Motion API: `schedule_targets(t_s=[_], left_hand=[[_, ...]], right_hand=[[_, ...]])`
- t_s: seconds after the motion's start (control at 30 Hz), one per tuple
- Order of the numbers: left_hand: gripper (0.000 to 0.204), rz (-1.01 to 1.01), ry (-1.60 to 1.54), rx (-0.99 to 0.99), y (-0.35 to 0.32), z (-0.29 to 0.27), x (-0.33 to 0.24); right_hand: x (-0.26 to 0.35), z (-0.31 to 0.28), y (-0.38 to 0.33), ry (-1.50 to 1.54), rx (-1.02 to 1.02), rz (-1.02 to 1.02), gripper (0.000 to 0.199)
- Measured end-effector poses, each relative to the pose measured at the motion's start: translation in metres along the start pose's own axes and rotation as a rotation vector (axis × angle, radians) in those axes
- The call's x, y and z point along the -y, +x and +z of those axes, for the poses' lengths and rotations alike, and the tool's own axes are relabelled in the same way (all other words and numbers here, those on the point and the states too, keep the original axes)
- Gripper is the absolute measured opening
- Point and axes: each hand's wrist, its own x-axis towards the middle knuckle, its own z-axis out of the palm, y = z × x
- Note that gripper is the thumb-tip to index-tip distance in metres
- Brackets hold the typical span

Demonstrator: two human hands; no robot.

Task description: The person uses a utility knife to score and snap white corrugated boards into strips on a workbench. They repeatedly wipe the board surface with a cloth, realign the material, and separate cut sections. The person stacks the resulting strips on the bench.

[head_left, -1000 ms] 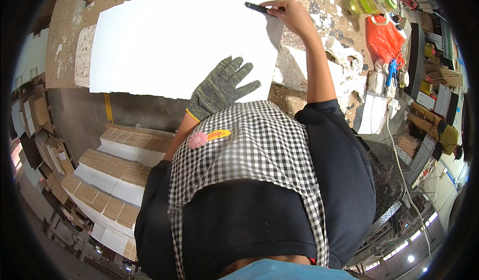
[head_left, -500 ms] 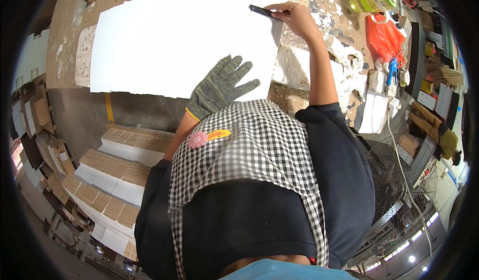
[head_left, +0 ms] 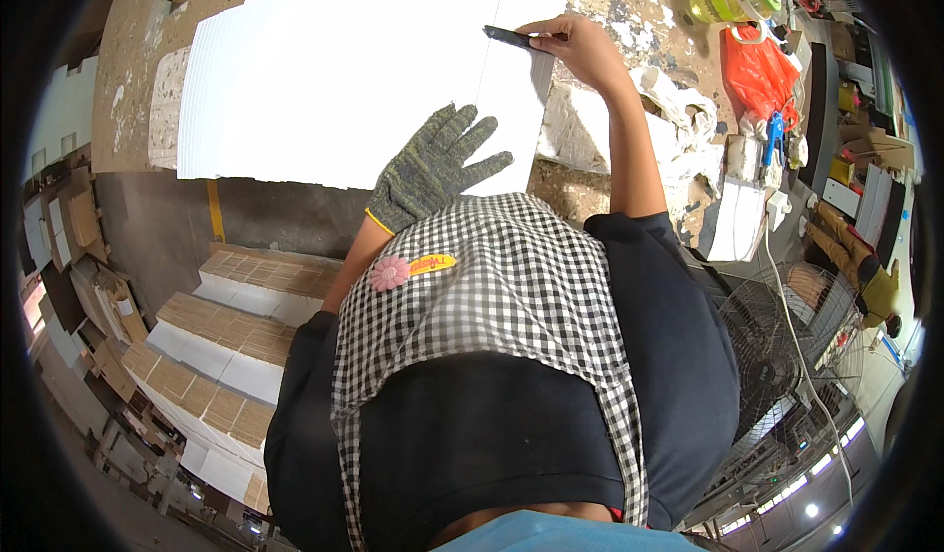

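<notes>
A stack of white sheets (head_left: 324, 80) with stepped left edges covers the middle of the workbench. On its near right part lies my left hand (head_left: 438, 164), in a dark grey-green knitted glove with a yellow cuff. Its fingers are spread flat on the top sheet and hold nothing. My bare right hand (head_left: 580, 49) is over the stack's right edge, pinching a slim black tool (head_left: 509, 38) that looks like a utility knife. The tool's tip points left onto the sheet, beside a thin line running from far to near.
Crumpled white cloth (head_left: 678, 124) and a red plastic bag (head_left: 759, 72) lie to the right. Behind the bag is a green-lidded bottle (head_left: 733, 0). A white cable (head_left: 787, 306) hangs by a fan (head_left: 777, 341). Stacked brown-and-white boards (head_left: 226, 321) stand at lower left.
My right hand has drawn the black tool a little nearer and slightly left along the sheet. The gloved left hand stays nearly in place. A distant person at the right has shifted.
</notes>
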Motion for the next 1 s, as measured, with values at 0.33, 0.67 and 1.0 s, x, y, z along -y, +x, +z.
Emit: schedule_targets(t_s=[0.33,0.67,1.0], left_hand=[[0.066,-0.003,-0.016,-0.051,0.000,0.003,-0.001],[0.069,0.042,-0.019,-0.099,0.000,0.008,0.002],[0.056,-0.369,0.143,-0.344,-0.058,-0.026,0.009]], right_hand=[[0.008,0.003,-0.017,0.000,0.051,0.005,0.020],[0.000,0.013,-0.028,0.053,-0.003,0.051,0.021],[0.009,0.021,-0.047,0.061,-0.003,0.028,0.022]])
